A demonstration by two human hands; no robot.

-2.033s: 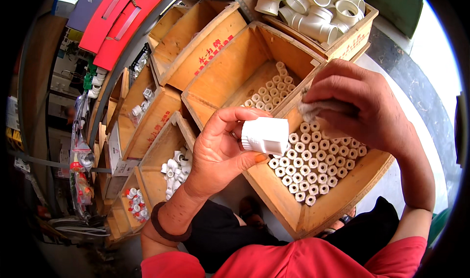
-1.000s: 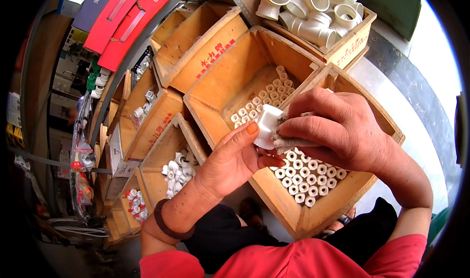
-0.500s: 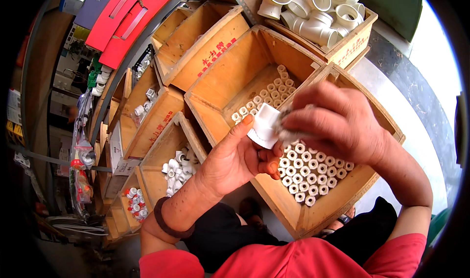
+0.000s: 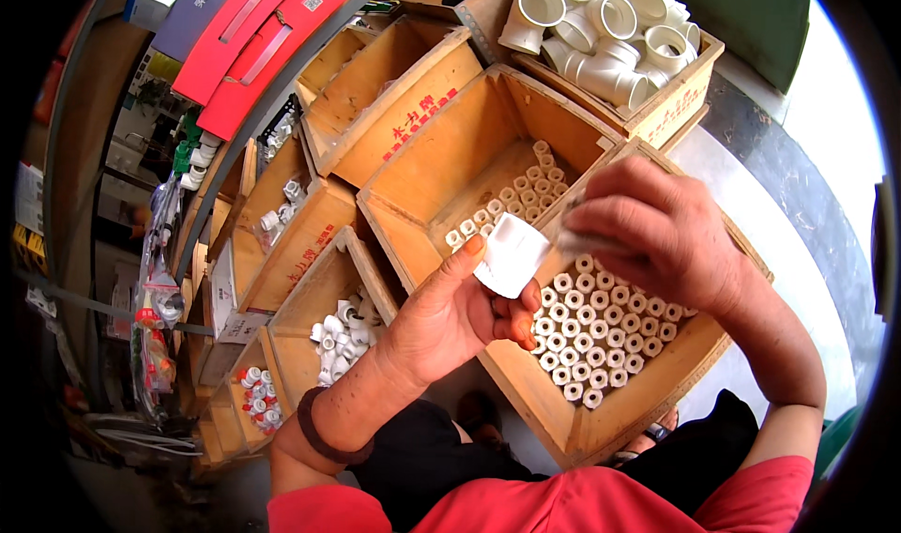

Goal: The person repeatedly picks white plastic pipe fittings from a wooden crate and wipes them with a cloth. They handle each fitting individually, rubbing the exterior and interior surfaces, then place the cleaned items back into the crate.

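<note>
My left hand point(image 4: 441, 322) is closed around a white plastic pipe fitting point(image 4: 513, 256), gripping it between thumb and fingers with its smooth curved side up. To its right, my right hand point(image 4: 662, 237) has its fingers bent together over a greyish wad point(image 4: 580, 242), like a rag, blurred and mostly hidden by the fingers. A small gap separates the wad from the fitting. Both hands are above a wooden box point(image 4: 554, 430) where small white nut-shaped fittings point(image 4: 599, 345) stand in close rows. My right hand hides part of these rows.
Beyond it, another wooden box point(image 4: 422, 181) holds more of the small fittings. White branched pipes point(image 4: 615, 68) fill a box at the far right. On the left are boxes of white elbows point(image 4: 343, 336) and red-and-white pieces point(image 4: 260, 400), beside a shelf with red cartons point(image 4: 249, 50).
My right hand has drawn the greyish wad slightly right, off the fitting. The fitting has turned in my left hand, so more of its smooth side shows. The view has shifted slightly.
</note>
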